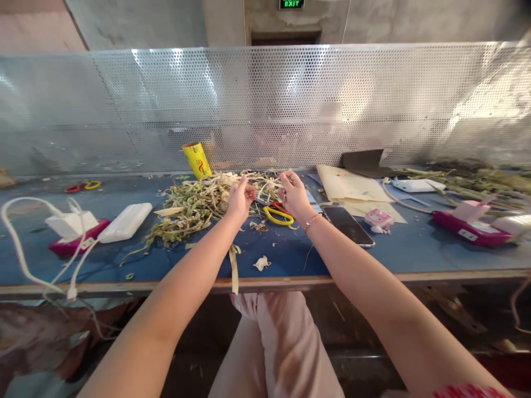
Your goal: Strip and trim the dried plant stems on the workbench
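You are working among dried plant stems point(188, 205).
Your right hand point(293, 194) is pinching pale strands point(269, 180); whether your left hand point(240, 199) is gripping any, I cannot tell. The stems are lying heaped on the blue table point(292, 258), red-and-yellow scissors point(279, 223) resting near your right hand.

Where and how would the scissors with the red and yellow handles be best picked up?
Probably by the yellow handle loop of the scissors, coming from the near edge of the table. That loop lies nearest the person, while the red handle sits behind it, close to the right hand, and the blades point away leftward, toward the dried plant pile.
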Available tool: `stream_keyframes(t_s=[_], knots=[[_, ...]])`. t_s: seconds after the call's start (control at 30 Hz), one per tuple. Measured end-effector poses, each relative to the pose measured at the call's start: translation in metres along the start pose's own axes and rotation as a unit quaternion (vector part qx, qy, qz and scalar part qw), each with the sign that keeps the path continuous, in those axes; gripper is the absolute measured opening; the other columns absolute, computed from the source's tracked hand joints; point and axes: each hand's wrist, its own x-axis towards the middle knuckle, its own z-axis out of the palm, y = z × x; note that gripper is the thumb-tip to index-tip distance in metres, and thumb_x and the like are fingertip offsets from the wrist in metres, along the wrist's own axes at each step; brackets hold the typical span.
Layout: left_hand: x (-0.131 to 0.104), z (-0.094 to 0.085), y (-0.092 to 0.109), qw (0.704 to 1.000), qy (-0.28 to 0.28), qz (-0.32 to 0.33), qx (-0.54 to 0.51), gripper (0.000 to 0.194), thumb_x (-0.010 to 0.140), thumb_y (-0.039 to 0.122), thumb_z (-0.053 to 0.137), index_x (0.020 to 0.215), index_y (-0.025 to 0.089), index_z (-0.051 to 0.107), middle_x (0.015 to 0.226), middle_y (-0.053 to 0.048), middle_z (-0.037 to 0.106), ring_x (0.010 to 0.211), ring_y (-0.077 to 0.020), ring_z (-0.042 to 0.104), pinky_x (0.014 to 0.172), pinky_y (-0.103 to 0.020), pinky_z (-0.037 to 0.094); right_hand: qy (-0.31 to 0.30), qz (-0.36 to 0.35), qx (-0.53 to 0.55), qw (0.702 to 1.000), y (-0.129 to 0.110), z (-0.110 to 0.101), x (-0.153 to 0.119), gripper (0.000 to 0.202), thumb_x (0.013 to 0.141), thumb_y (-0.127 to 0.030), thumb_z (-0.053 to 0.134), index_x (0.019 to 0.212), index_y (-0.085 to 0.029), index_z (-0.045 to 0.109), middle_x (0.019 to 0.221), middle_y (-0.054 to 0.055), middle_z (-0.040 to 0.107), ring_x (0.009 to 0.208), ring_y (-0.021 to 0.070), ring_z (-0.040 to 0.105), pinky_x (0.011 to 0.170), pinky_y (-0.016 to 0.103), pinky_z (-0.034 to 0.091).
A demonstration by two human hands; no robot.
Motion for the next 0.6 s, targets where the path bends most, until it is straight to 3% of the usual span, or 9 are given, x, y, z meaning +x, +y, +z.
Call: stream_keyframes(t_s=[0.07,0.17,0.37,0.5,0.6], knots=[[-0.002,0.001,0.000,0.999,-0.034,-0.040,0.003,0.029,0.076,0.045,0.052,0.069,0.017,0.047,0.056,0.001,0.051,0.050,-0.0077,0.049,0.051,-0.022,0.042,0.001,-0.034,-0.041,0.999,0.003,0.000,-0.001,0.023,0.075,-0.042,0.051,0.073,-0.023,0.038,0.047,-0.011,0.028,0.037,0.0042,0.029,0.040,0.019,0.026],[-0.006,0.003,-0.001,0.997,-0.068,-0.034,0.022,0.030,0.072,0.045,0.057,0.072,0.016,0.052,0.061,0.000,0.053,0.054,-0.0076,0.051,0.052,-0.021,0.042,-0.021,-0.078,-0.106,0.991,0.007,0.000,-0.002,0.021,0.077,-0.042,0.048,0.075,-0.022,0.040,0.047,-0.010,0.033,0.039,0.0054,0.035,0.043,0.020,0.030],[-0.008,0.005,0.001,0.998,-0.040,-0.039,0.018,0.023,0.072,0.037,0.059,0.067,0.015,0.052,0.057,0.001,0.051,0.052,-0.0064,0.048,0.051,-0.019,0.041,-0.050,-0.112,-0.166,0.978,0.006,0.002,-0.007,0.018,0.079,-0.039,0.046,0.075,-0.022,0.042,0.051,-0.008,0.038,0.043,0.0059,0.040,0.047,0.020,0.034],[-0.008,0.005,0.001,0.998,-0.054,-0.024,0.026,0.013,0.073,0.023,0.057,0.065,0.015,0.052,0.055,0.003,0.048,0.051,-0.0051,0.046,0.054,-0.019,0.039,-0.059,-0.078,-0.142,0.985,0.009,0.005,-0.008,0.020,0.076,-0.040,0.049,0.074,-0.022,0.043,0.051,-0.008,0.040,0.044,0.0066,0.041,0.047,0.021,0.036],[-0.008,0.005,-0.001,0.995,-0.066,0.019,0.079,0.016,0.074,0.019,0.054,0.060,0.015,0.046,0.053,0.004,0.045,0.051,-0.0058,0.045,0.057,-0.021,0.039,-0.046,-0.023,-0.113,0.992,0.014,0.008,-0.007,0.025,0.071,-0.043,0.054,0.072,-0.021,0.045,0.050,-0.008,0.043,0.045,0.0073,0.044,0.047,0.021,0.038]])
